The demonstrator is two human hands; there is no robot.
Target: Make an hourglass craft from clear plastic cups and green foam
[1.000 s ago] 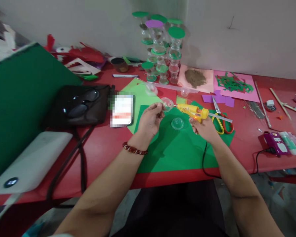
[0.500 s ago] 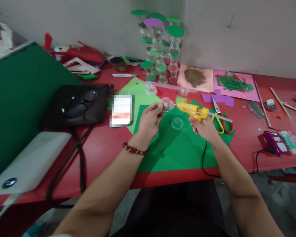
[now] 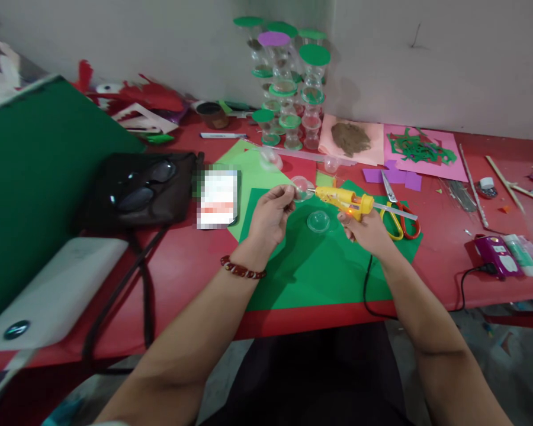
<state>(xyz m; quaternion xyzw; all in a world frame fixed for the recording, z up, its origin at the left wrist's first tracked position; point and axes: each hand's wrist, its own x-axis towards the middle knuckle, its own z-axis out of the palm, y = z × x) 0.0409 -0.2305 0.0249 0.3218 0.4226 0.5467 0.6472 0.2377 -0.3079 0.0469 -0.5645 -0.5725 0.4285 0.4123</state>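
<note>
Between the thumb and fingers of my left hand [image 3: 270,216] is the edge of a clear round plastic lid [image 3: 301,188], held above the green sheet [image 3: 320,266]. My right hand [image 3: 366,229] grips a yellow glue gun [image 3: 344,200] with a small orange light lit on it. Its nozzle points left at the lid's right side; whether it touches is too small to tell. A glue stick [image 3: 395,212] sticks out of the gun's back. Below the nozzle, a second clear lid [image 3: 318,222] lies on the green sheet.
Scissors [image 3: 393,219] lie right of my right hand. Stacked clear cups [image 3: 288,89] with green and purple discs stand by the wall. A black bag [image 3: 137,189] with sunglasses, a white device [image 3: 57,290] and a purple box [image 3: 497,257] wired by a black cord are also there.
The glue gun in my right hand has shifted slightly left, its nozzle now closer over the held lid. My left hand has hardly moved.
</note>
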